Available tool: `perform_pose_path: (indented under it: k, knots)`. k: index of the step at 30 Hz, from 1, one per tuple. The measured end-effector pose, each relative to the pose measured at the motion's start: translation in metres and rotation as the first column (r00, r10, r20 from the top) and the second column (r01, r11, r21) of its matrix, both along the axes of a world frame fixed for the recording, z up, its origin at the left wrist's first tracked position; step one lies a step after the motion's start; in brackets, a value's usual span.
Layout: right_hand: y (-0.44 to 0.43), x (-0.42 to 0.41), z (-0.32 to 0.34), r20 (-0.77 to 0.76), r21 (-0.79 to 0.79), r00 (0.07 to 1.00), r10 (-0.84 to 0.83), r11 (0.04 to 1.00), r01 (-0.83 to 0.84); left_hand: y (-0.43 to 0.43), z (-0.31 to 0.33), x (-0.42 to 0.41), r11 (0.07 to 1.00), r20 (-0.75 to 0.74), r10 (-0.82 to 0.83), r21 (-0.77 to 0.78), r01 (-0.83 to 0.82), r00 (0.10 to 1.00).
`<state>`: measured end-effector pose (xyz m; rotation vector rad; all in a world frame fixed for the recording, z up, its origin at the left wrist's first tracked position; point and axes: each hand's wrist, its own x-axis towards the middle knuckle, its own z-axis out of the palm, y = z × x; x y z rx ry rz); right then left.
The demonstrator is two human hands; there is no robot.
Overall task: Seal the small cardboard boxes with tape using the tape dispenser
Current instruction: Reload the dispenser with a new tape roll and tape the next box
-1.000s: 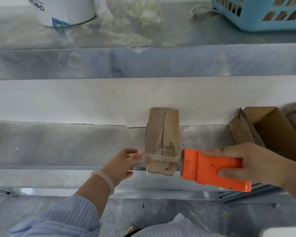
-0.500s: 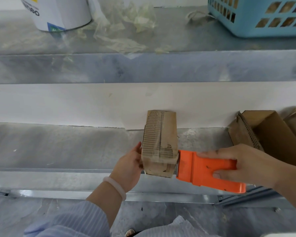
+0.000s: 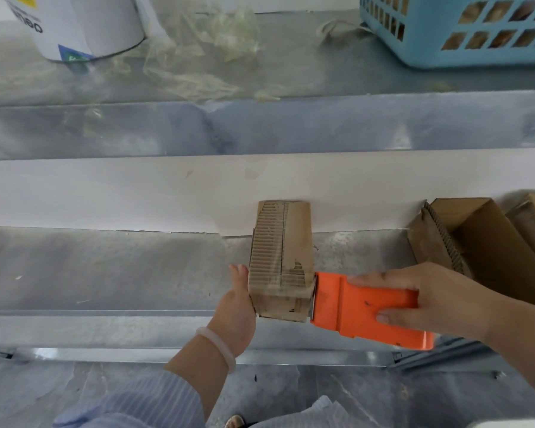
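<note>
Head view. The box [image 3: 280, 261] stands on the counter [image 3: 105, 267], just ahead of me and near its front edge. Its long axis runs straight away from me toward the white wall. A glossy strip, probably tape, seems to run lengthwise along the top face, though I cannot make out its edges.

My left hand [image 3: 237, 307] lies against the box's left face at the near end. The one finger I can see is straight and pressed to the cardboard, and the rest are hidden behind the box.

My right hand [image 3: 430, 301] is wrapped around the orange dispenser [image 3: 368, 313], thumb below and fingers over the top. The dispenser lies to the right of the box and crosswise to its long axis. Its metal front edge touches the right face at the near corner. So the box is held between the two hands: the left braces it and the right brings the tool.

The relation that matters is that the dispenser meets the box from the side, at a right angle to the axis. I judge that the next stroke must either cross the short way over the near end or turn to follow the long seam. Either way, the left hand will have to resist the push so the box does not slide left.

More boxes [image 3: 482, 242] lean at the far right, well apart.
</note>
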<state>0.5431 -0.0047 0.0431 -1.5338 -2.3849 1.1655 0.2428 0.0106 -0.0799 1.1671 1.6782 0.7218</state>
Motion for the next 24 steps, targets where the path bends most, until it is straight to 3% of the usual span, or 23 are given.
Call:
perform_pose_path:
  k: [2,4,5,7,8,9,11,12,14,15,17,20,24]
  knots:
    - [0.0,0.001,0.0,-0.004,0.009,1.0,0.004,1.0,-0.004,-0.007,0.001,0.002,1.0,0.078,0.005,-0.002,-0.005,0.997]
    - [0.001,0.001,-0.001,-0.004,0.02,1.0,0.004,1.0,-0.004,-0.004,0.008,0.003,0.983,0.326,0.177,-0.102,-0.152,0.929]
    - [0.001,0.002,-0.002,-0.005,0.023,1.0,0.005,1.0,-0.005,0.0,0.015,0.004,0.962,0.378,0.272,-0.131,-0.24,0.885]
    - [-0.001,0.002,-0.003,-0.012,0.031,1.0,0.003,1.0,-0.002,0.007,0.031,0.002,0.939,0.263,0.335,-0.019,-0.342,0.905]
    - [-0.002,0.003,-0.004,-0.014,0.039,1.0,0.0,0.999,0.0,0.008,0.042,0.0,0.928,0.178,0.329,0.119,-0.352,0.927]
    - [-0.002,0.003,-0.005,-0.015,0.047,1.0,-0.001,0.999,0.002,0.009,0.055,0.0,0.905,0.078,0.286,0.306,-0.296,0.955]
    - [-0.003,0.003,-0.006,-0.017,0.056,1.0,-0.001,0.998,0.002,0.01,0.077,0.008,0.787,-0.22,0.05,0.609,0.098,0.974]
    - [-0.003,0.003,-0.006,-0.02,0.053,1.0,-0.002,0.999,0.003,0.013,0.08,0.014,0.698,-0.435,-0.077,0.619,0.36,0.897]
    - [-0.003,0.004,-0.007,-0.026,0.046,1.0,-0.006,0.999,0.007,0.02,0.074,0.028,0.521,-0.763,-0.198,0.449,0.726,0.615]
    - [-0.003,0.005,-0.008,-0.03,0.038,0.999,-0.01,0.999,0.011,0.023,0.07,0.033,0.498,-0.838,-0.217,0.346,0.795,0.501]
    - [-0.003,0.008,-0.009,-0.053,0.003,0.998,-0.031,1.0,0.031,0.026,0.064,0.034,0.524,-0.888,-0.256,0.204,0.827,0.382]
    - [-0.006,0.018,-0.003,-0.102,-0.082,0.992,-0.072,0.995,0.063,0.028,0.059,0.03,0.52,-0.915,-0.261,0.135,0.843,0.308]
    - [-0.013,0.035,0.009,-0.137,-0.125,0.986,-0.096,0.989,0.079,0.029,0.064,0.033,0.513,-0.925,-0.258,0.114,0.851,0.279]
